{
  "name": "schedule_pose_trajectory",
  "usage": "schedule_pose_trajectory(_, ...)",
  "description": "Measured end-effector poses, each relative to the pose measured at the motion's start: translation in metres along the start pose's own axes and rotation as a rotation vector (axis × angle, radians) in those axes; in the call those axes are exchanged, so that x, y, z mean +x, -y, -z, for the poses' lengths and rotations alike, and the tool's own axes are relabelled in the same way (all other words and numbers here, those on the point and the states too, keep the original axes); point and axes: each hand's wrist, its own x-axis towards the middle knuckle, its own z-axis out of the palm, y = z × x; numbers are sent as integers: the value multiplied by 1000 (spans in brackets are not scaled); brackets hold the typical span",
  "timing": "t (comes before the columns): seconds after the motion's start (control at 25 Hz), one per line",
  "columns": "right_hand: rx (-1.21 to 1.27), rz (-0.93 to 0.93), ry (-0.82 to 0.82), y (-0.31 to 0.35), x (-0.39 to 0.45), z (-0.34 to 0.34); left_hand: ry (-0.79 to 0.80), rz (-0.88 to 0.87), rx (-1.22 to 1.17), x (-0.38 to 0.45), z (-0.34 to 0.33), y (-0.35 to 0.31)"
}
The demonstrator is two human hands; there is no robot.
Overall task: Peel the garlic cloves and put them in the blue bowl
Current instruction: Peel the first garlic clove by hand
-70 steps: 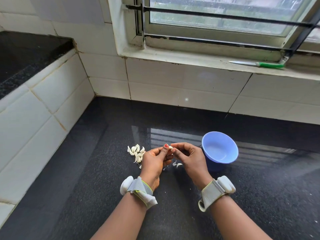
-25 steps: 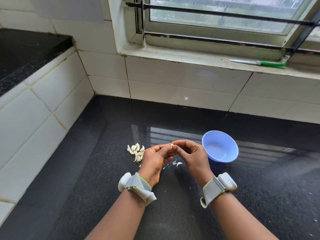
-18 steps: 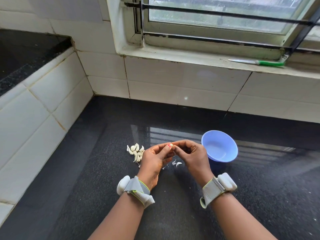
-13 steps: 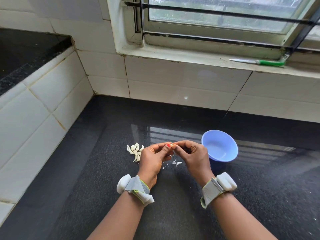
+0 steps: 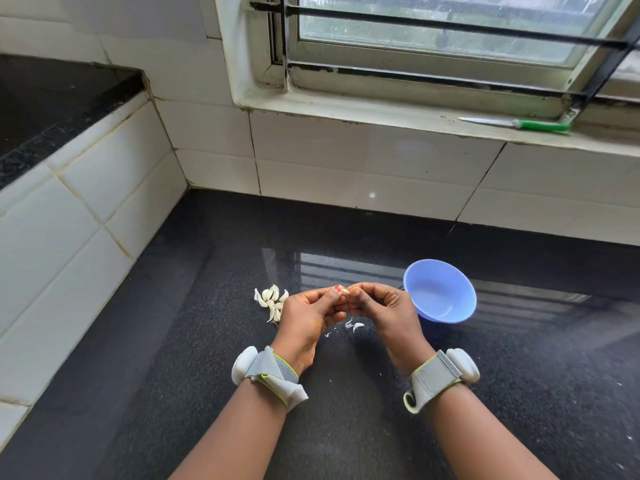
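My left hand [image 5: 308,315] and my right hand [image 5: 386,308] meet above the black counter and together pinch one small garlic clove [image 5: 345,291] between their fingertips. Most of the clove is hidden by the fingers. A little pile of several white garlic cloves [image 5: 272,301] lies on the counter just left of my left hand. The blue bowl [image 5: 440,291] stands right of my right hand, close to its knuckles, and looks empty. Bits of white peel [image 5: 353,325] lie on the counter under my hands.
The black granite counter [image 5: 346,393] runs to a white tiled wall at the back and a raised tiled ledge [image 5: 69,188] on the left. A green-handled knife [image 5: 519,124] lies on the window sill at the upper right.
Both hands stay together on the same clove, with only small finger shifts around it. The clove pile, the peel bits and the bowl have not moved.
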Motion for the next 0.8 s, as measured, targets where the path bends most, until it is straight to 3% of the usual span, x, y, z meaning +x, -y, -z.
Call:
schedule_pose_trajectory(0.32,-74,76,-8,-3,0,0,5,34,-44,-1,-1,-2)
schedule_pose_trajectory(0.64,-350,195,-51,-6,7,1,-48,-84,278,0,-2,6)
schedule_pose_trajectory(0.8,-276,201,-60,-8,7,2,-30,-15,195,0,-8,4)
